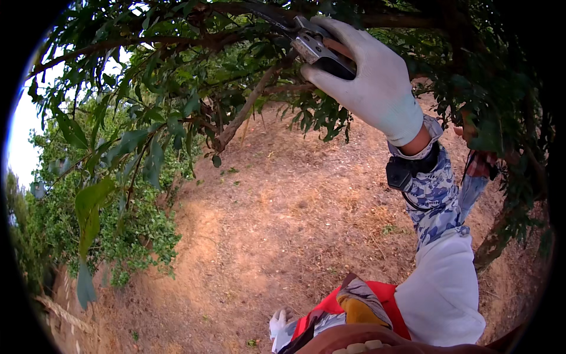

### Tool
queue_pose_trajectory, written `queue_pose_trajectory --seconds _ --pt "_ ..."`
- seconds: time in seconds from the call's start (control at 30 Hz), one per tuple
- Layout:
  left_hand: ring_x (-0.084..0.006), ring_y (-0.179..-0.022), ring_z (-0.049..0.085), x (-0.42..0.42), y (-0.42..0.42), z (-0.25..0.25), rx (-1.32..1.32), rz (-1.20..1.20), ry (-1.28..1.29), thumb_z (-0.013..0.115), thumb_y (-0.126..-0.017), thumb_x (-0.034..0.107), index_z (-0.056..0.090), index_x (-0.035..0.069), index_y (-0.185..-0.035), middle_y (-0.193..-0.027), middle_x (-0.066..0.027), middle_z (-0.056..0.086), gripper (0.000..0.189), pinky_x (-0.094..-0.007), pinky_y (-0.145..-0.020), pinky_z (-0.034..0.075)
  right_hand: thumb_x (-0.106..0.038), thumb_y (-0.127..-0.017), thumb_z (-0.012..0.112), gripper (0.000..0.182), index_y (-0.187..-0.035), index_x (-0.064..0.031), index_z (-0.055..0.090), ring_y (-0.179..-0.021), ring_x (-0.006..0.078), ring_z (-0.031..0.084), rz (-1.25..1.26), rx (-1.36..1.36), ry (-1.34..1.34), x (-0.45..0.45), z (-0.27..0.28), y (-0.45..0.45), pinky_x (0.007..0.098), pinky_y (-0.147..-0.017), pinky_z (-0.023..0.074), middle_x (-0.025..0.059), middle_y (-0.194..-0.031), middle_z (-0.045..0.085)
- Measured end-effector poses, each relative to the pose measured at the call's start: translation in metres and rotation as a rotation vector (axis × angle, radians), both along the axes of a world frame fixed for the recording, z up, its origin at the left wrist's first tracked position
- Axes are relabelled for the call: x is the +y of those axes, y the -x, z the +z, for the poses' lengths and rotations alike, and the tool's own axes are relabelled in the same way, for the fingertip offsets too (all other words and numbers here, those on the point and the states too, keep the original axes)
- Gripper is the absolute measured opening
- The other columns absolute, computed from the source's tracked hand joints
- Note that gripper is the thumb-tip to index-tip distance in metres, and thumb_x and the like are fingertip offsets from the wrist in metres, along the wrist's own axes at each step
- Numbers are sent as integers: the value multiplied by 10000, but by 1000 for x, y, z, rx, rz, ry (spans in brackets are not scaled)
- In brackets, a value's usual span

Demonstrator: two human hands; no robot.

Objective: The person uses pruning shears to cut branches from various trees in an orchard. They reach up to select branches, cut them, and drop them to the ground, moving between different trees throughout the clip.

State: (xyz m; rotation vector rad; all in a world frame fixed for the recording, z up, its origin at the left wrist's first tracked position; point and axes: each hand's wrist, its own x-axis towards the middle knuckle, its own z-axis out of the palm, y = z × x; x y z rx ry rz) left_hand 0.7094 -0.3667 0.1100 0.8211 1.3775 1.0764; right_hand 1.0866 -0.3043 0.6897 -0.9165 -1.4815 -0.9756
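Note:
My right hand (pixel 376 79), in a pale knit glove, is raised among the branches at the top of the head view. It grips metal pruning shears (pixel 309 46), whose dark blades point up and to the left beside a leafy branch. A thin bare branch (pixel 247 106) slants down and left from just below the shears. My left hand (pixel 279 322), also gloved, hangs low near my body over the ground. No object shows in it, and its fingers are small and partly hidden.
Leafy twigs (pixel 132 141) hang at the left, with a green shrub (pixel 128 239) beyond. Dry, sloping ground (pixel 287 199) lies below. At the right, a person in a plaid shirt (pixel 482 163) stands partly behind foliage, near a tree trunk (pixel 491 248). A rope-like strand (pixel 66 314) lies lower left.

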Motion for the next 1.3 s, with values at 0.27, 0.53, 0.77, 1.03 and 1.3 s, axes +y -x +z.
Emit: queue_pose_trajectory --seconds 0.27,0.53,0.77,1.03,1.3 --pt "-212 -904 676 14 19 -27 83 -33 -51 549 -992 259 588 -29 -1226 -1083 -145 682 373 -321 -771 538 -368 -745 722 616 -1222 -4 580 -839 328 641 -140 -65 -38 -30 20 24 416 -750 515 164 -896 643" --pt "-208 -917 665 7 16 -45 9 -23 -69 540 -997 266 591 0 -1240 -1078 -142 681 364 -335 -784 544 -356 -755 751 597 -1281 -121 595 -927 285 668 -42 18 -4 -15 1 11 359 -799 529 100 -1068 671" --pt "-216 -926 663 1 20 -31 68 -19 -72 523 -1004 274 592 -14 -1231 -1072 -152 678 373 -345 -757 551 -358 -750 758 628 -1294 -96 585 -965 275 678 79 -53 93 -25 -8 12 358 -829 537 124 -1107 656" --pt "-231 -936 663 1 11 -15 99 -30 -94 524 -1003 279 574 -22 -1244 -1095 -157 671 388 -350 -768 548 -392 -762 763 630 -1278 -70 598 -942 280 683 119 -86 107 -20 -7 17 366 -811 550 136 -1132 664" --pt "-241 -950 647 -10 10 -23 4 -16 -31 531 -999 267 543 -11 -1291 -1123 -156 650 403 -356 -768 557 -356 -752 770 581 -1240 -78 619 -906 268 687 5 -98 -20 -20 -6 28 347 -749 550 105 -1008 680"
